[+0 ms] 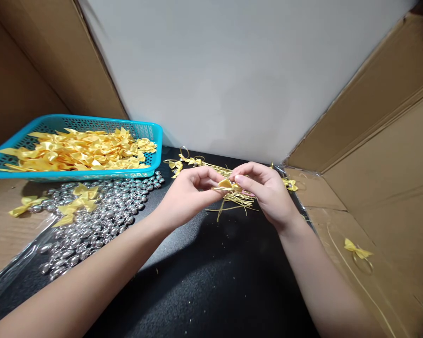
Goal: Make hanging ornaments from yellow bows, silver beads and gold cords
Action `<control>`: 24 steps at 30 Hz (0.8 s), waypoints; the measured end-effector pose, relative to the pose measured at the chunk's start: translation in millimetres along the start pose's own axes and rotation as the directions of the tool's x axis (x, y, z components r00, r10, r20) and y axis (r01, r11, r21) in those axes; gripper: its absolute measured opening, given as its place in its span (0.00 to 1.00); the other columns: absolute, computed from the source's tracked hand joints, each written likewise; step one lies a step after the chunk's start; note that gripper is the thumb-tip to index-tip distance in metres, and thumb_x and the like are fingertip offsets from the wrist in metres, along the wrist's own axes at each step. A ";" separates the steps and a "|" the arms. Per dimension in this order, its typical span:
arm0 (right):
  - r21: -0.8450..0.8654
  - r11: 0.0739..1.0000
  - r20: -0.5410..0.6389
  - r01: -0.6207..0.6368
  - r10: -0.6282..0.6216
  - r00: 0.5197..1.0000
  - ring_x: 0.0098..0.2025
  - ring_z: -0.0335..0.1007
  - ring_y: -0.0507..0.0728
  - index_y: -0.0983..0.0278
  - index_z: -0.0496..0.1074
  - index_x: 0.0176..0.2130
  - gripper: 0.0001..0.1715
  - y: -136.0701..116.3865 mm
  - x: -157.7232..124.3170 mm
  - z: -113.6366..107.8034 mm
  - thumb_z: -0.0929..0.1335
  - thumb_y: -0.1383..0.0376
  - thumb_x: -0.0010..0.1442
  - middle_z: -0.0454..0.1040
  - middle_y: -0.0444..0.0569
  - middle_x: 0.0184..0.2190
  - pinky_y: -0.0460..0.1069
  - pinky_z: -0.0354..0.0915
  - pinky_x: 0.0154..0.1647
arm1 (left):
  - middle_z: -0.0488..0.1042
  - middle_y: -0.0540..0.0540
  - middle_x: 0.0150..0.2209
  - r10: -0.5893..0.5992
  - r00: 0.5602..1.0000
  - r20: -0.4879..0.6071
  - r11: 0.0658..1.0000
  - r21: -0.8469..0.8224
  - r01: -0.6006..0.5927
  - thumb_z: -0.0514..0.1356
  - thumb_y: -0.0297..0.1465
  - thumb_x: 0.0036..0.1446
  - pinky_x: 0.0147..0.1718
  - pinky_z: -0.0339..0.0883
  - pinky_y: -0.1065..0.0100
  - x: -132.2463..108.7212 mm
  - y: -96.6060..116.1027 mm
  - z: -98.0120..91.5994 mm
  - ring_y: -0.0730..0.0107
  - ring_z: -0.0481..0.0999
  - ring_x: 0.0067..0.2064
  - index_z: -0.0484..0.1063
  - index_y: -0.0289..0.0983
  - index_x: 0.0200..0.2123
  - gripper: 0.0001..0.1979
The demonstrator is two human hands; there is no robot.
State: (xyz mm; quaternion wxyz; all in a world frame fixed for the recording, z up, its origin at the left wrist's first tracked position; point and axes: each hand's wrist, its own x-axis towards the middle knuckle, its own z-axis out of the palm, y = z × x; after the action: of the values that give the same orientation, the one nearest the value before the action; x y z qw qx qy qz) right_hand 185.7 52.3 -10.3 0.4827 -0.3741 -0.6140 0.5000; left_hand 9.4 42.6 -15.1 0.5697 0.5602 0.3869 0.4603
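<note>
Fingers of my left hand (193, 190) pinch a yellow ribbon bow (225, 184) above the black mat. My right hand (264, 190) meets it from the right, its thumb and forefinger closed at the bow's right side. Whatever small part the right fingertips hold is partly hidden. Directly behind and below both hands lies a bundle of thin gold wires (241, 201). Several finished-looking bows with wire loops (183, 159) rest at the back of the black mat (204, 281).
A blue basket (157, 145) of yellow bows (88, 150) stands at the left. Many silver beads (91, 225) spread below it, with loose bows on top. Cardboard panels (384, 136) flank both sides. One looped bow (357, 249) lies at the right.
</note>
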 end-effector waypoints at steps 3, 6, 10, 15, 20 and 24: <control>-0.004 1.000 -0.009 0.001 -0.001 1.000 0.29 0.66 0.50 0.62 0.74 0.28 0.06 -0.9 -0.3 0.1 0.73 0.62 0.53 0.74 0.43 0.29 0.48 0.64 0.33 | 0.77 0.51 0.26 0.035 0.999 0.005 0.999 0.034 -0.035 0.67 0.24 0.44 0.29 0.67 0.72 0.3 -2.6 -1.8 0.73 0.75 0.28 0.74 0.36 0.28 0.06; -0.020 1.000 -0.014 0.005 -0.005 1.000 0.29 0.66 0.50 0.62 0.74 0.29 0.07 -0.9 -0.2 0.5 0.73 0.61 0.53 0.74 0.43 0.29 0.49 0.64 0.34 | 0.78 0.50 0.28 0.058 0.998 -0.002 0.996 0.065 -0.057 0.68 0.25 0.44 0.30 0.68 0.71 1.0 -4.5 -3.0 0.71 0.76 0.29 0.74 0.36 0.31 0.08; -0.027 1.000 -0.008 0.008 -0.008 1.000 0.29 0.65 0.50 0.62 0.74 0.30 0.07 0.2 0.0 0.6 0.73 0.61 0.54 0.73 0.43 0.28 0.49 0.64 0.34 | 0.78 0.49 0.28 0.075 0.997 -0.008 0.995 0.064 -0.074 0.69 0.28 0.46 0.32 0.69 0.70 1.9 -5.0 -2.9 0.71 0.77 0.30 0.73 0.36 0.31 0.09; -0.031 0.999 -0.002 0.010 -0.010 1.000 0.29 0.66 0.50 0.62 0.75 0.30 0.06 -0.3 -0.4 -0.2 0.73 0.62 0.55 0.74 0.42 0.28 0.48 0.65 0.34 | 0.79 0.50 0.29 0.095 0.995 -0.008 0.995 0.024 -0.094 0.69 0.28 0.47 0.34 0.70 0.71 2.2 -5.4 -1.2 0.72 0.78 0.31 0.74 0.37 0.32 0.08; -0.030 0.999 0.003 0.016 -0.016 1.000 0.30 0.68 0.51 0.62 0.74 0.29 0.07 -2.9 -0.1 0.6 0.73 0.61 0.54 0.75 0.43 0.28 0.48 0.66 0.34 | 0.78 0.50 0.27 0.124 0.992 -0.038 0.991 0.053 -0.122 0.67 0.31 0.50 0.34 0.70 0.70 2.0 -3.8 -0.2 0.70 0.77 0.30 0.74 0.37 0.30 0.06; -0.053 0.998 0.002 0.032 -0.032 0.999 0.32 0.71 0.52 0.61 0.74 0.30 0.07 -3.7 -0.5 2.0 0.72 0.60 0.55 0.76 0.44 0.29 0.49 0.68 0.36 | 0.77 0.50 0.26 0.135 0.988 -0.077 0.989 0.072 -0.130 0.62 0.32 0.53 0.35 0.69 0.68 3.3 -4.3 -0.9 0.69 0.76 0.31 0.74 0.38 0.28 0.04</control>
State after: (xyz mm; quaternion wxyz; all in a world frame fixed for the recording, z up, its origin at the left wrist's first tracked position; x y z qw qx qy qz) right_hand 184.0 50.5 -6.8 0.4803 -0.3764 -0.6332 0.4761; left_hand 9.8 46.3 -19.2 0.5026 0.5839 0.3870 0.5067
